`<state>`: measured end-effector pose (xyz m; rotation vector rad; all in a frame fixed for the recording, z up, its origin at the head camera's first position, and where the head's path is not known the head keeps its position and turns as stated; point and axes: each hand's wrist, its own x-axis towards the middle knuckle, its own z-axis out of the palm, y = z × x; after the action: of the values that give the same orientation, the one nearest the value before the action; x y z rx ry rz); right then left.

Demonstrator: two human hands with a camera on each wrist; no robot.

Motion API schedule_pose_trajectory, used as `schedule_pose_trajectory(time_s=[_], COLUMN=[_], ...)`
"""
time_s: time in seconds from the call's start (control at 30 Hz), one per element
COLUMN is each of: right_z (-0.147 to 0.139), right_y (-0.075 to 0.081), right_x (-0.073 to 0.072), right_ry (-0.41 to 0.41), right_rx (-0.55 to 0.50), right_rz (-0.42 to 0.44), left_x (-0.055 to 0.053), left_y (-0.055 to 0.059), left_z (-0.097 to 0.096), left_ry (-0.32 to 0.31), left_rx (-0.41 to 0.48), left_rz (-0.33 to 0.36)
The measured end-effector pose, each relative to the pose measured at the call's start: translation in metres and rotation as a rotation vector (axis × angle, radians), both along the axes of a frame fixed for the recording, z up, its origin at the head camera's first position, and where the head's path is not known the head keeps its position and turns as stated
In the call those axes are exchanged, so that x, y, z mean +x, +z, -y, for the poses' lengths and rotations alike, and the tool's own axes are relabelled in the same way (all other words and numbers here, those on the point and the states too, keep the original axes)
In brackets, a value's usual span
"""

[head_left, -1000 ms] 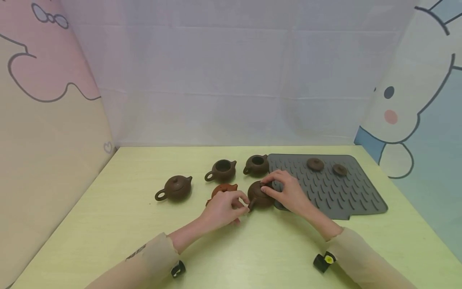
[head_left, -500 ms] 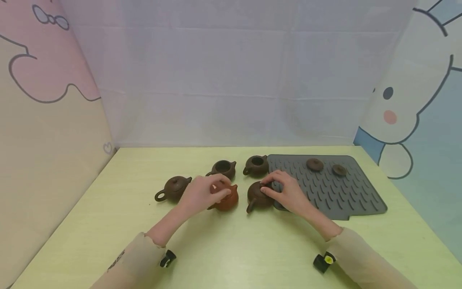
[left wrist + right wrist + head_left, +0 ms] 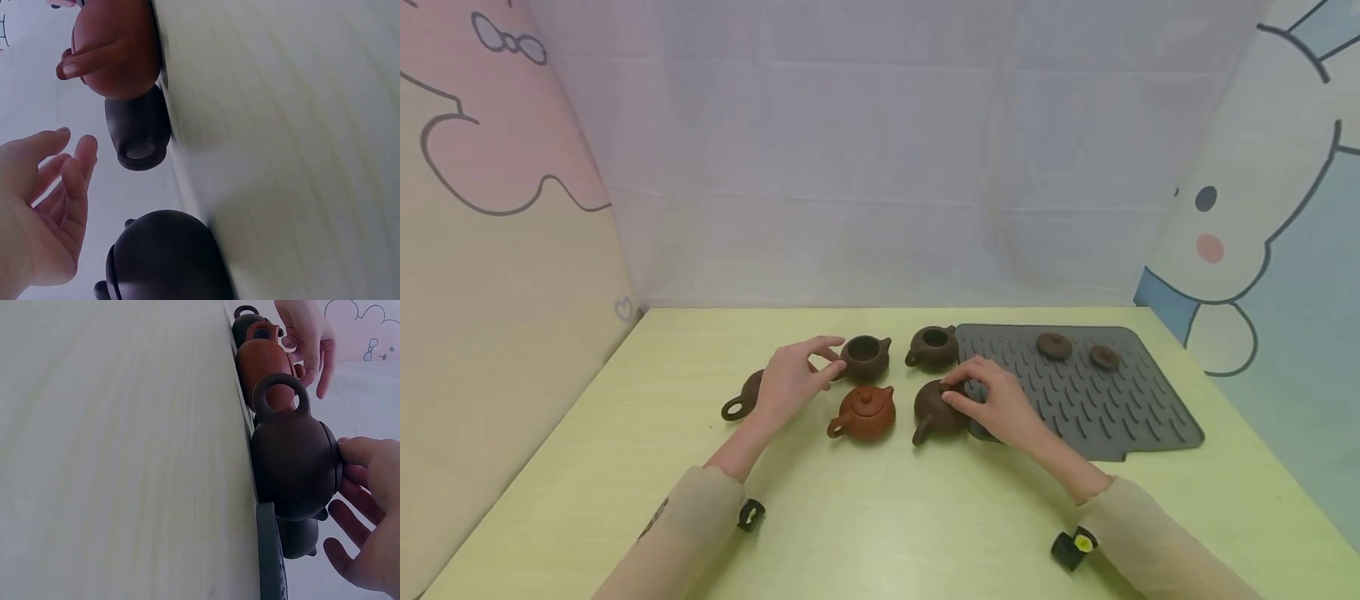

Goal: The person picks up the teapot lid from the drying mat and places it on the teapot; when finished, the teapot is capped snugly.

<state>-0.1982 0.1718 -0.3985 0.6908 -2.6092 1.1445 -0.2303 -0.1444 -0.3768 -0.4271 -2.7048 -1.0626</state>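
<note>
- The dark teapot (image 3: 931,417) is standing upright on the table (image 3: 865,517), right at the mat's left edge; you are leaving it unclear whether its base is overlapping the mat (image 3: 1075,427).
- Your right hand (image 3: 1003,404) is gripping at the top of its lid (image 3: 335,462), thumb and fingers curling in to a pinch; the knob itself is hiding behind your fingers. The lid is sitting on the pot. If you are lifting off-centre, it could be tipping or scraping the rim; with only a fingertip pinch holding it, a slip would probably be dropping it.
- Your left hand (image 3: 786,383) is holding nothing, thumb and fingers parting with a clear gap, fingertips hovering near the handle side of a lidless pot (image 3: 868,367). In the left wrist view they are staying off the pots. Reaching lower without watching, you could be knocking that handle.
- The reddish teapot (image 3: 868,417) is standing, lid on, between your hands and nearer you; a sweeping left forearm could be catching it.
- Another lidded teapot (image 3: 749,392) is partly hiding behind your left hand, so an accidental bump there is likeliest.
- Farther back, a second lidless pot (image 3: 932,357) is standing beside the mat, where a larger loose lid (image 3: 1055,346) and a smaller loose lid (image 3: 1105,358) are lying; mixing those up could be giving a poor fit.
</note>
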Motion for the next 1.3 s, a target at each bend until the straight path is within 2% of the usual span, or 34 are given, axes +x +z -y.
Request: schedule_pose_trajectory(time_s=[0.13, 0.43, 0.83, 1.3], right_z=[-0.001, -0.001, -0.001, 0.0], right_y=[-0.001, -0.001, -0.001, -0.002], right_x=[0.0, 0.0, 0.0, 0.0], right_ry=[0.003, 0.003, 0.005, -0.003], right_rx=[-0.002, -0.005, -0.004, -0.01], right_rz=[0.001, 0.005, 0.002, 0.013], left_x=[-0.007, -0.018, -0.02, -0.021], left_y=[-0.004, -0.01, -0.01, -0.007], left_z=[0.002, 0.006, 0.004, 0.002], left_ry=[0.035, 0.012, -0.014, -0.005], left_rx=[0.01, -0.022, 0.005, -0.064], left_rz=[0.045, 0.161, 0.224, 0.225])
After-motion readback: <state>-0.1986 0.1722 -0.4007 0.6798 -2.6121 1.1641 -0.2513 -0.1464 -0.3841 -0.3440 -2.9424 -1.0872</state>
